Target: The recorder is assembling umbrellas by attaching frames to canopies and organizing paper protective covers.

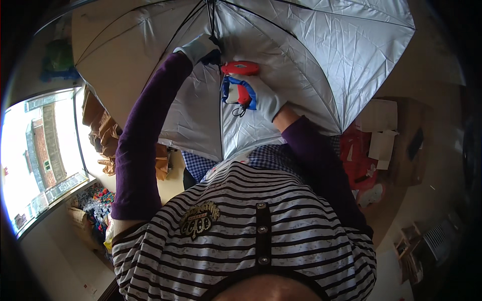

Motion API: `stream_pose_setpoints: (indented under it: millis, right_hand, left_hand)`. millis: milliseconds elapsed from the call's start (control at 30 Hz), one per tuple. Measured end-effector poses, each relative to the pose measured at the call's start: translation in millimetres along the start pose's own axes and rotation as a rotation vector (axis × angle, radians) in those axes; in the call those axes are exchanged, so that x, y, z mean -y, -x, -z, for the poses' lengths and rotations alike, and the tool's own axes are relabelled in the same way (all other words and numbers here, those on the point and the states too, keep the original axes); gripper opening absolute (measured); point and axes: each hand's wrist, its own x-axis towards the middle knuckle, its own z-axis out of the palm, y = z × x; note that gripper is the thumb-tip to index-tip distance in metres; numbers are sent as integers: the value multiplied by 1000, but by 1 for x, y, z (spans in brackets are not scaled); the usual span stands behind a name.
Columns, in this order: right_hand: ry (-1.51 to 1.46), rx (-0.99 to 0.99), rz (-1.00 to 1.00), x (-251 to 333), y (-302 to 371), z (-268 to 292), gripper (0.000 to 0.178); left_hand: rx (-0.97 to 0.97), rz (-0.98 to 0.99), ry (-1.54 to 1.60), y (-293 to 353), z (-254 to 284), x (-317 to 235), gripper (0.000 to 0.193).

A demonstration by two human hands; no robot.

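Observation:
A wide umbrella (pixel 361 55) with a silver lining is spread in front of me, its dark ribs meeting at the top of the view. Near that meeting point my left hand (pixel 200 48), in a white glove with dark fingers, is closed on the dark umbrella ribs. My right hand (pixel 258 98) wears a white and blue glove. Its fingers wrap the handle of a red hand tool (pixel 241 68) with a flat rounded head and a small dark cord loop. The head lies beside a rib, close to my left hand; whether it touches the rib I cannot tell.
A bright window (pixel 42 155) is at the left, with brown paper or cardboard pieces (pixel 103 130) beside it. Below lies a heap of colourful items (pixel 95 208). A red surface with white pieces (pixel 364 155) is at the right, and wooden furniture (pixel 409 251) stands lower right.

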Motion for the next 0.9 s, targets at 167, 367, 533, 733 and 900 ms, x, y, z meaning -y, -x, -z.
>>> stream_pose_setpoints:
  millis: [167,367,533,733,900]
  right_hand:
    - [-27,178,-56,-8,-28,31,25]
    - [425,-136,436,25,8,-39,28]
    - [641,-47,666,69,-9,-19,24]
    - [788,-206,905,66,-7,14,17]
    - [788,-185,784,59,-1,6,15]
  left_hand:
    - [-129,-326,-191,-11,-5,18,16]
    - [-247,103,-1026,39,49,15,25]
    - [-589,410,-823,37,66,55,46]
    - [-613,387,-355,50,-38,-68,67]
    - [-621,407,-412,23,-44,-21,53]
